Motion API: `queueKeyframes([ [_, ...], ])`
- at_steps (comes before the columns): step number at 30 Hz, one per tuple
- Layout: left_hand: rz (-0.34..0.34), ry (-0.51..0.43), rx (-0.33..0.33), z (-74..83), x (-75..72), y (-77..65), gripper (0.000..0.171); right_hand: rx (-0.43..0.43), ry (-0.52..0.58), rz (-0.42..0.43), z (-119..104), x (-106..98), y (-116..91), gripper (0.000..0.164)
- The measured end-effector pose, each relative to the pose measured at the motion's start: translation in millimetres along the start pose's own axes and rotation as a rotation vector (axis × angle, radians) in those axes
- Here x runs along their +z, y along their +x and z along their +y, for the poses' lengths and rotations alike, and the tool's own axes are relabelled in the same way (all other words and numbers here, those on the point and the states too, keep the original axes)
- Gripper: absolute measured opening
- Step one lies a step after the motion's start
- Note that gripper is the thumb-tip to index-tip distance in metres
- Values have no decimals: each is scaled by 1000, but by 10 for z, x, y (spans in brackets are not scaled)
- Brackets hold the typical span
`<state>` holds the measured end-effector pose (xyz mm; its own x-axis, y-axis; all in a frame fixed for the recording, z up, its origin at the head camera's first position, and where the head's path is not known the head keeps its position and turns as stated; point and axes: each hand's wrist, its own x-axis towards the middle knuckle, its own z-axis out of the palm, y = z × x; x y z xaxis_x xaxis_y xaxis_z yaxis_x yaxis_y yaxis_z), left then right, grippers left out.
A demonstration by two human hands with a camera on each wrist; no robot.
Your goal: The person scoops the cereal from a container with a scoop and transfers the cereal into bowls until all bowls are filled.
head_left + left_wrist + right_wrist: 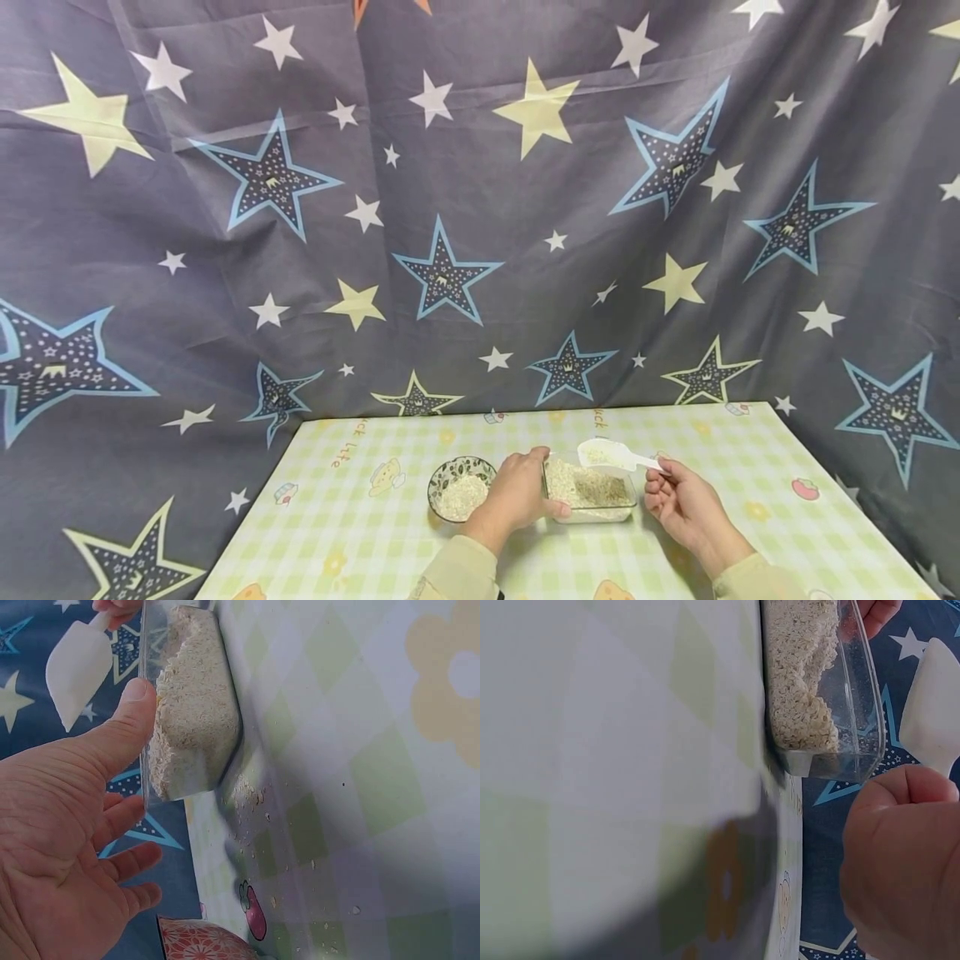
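Clear box [588, 518] and bowl [444, 477] hold pale grain [564, 481]. Spread left hand [519, 492] touches box; right hand [686, 504] pinches grain-laden scoop [624, 457].

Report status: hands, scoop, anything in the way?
Left hand grips clear rectangular container by left end. Right hand holds white scoop, grain aboard, raised above container. Nothing visible between; patterned bowl off left.
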<state>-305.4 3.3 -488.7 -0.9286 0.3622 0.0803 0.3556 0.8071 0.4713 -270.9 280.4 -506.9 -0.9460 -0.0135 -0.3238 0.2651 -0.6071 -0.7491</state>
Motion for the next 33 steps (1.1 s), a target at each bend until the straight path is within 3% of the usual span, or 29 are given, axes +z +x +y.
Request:
queueKeyframes([
  [11,-4,6,14,-31,-17,-74,99,1,-40,5,2,65,0,22],
  [17,40,-18,48,-135,-124,-147,99,-7,-50,0,-11,130,-15,21],
  [23,48,-7,11,-412,-336,-259,101,-21,-77,-30,-28,233,-35,22],
  [33,89,-8,-65,-1037,-584,-534,113,-57,-118,-83,16,499,-39,26],
])
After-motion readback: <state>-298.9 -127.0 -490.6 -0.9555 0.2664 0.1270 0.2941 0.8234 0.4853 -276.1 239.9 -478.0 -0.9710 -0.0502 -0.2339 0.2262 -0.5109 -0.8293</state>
